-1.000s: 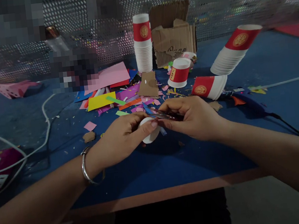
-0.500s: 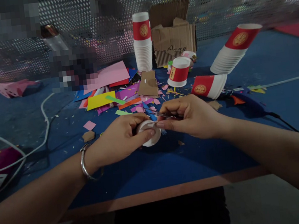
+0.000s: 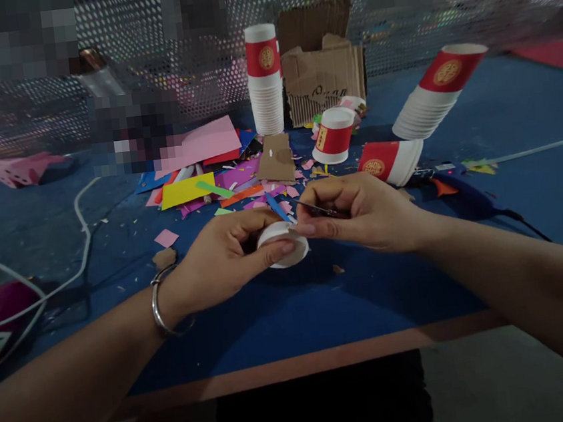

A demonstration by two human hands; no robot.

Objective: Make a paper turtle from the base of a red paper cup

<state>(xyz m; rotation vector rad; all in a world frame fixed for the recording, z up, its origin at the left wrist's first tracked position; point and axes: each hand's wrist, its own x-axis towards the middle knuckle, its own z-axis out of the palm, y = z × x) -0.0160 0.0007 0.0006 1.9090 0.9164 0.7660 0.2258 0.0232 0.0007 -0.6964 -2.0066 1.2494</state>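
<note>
1. Near the table's front edge (image 3: 297, 364), left hand (image 3: 226, 257) is gripping a small white paper cup (image 3: 283, 243), thumb clamped across its rim.
2. Right hand (image 3: 362, 212) is pinching thin dark scissors (image 3: 319, 208) closed-fisted; a blue paper strip (image 3: 277, 206) is poking out above the cup.
3. Since a second ago, cup is turning, its open rim now showing, and both hands are drifting slightly farther; fitting work is continuing.
4. Far right, stacked red cups (image 3: 430, 98) are leaning.

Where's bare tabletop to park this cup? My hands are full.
Bare blue table lies between the hands and the near wooden edge, and at far right beyond the leaning cup stack. It is crowded behind the hands, around the paper scraps.
</note>
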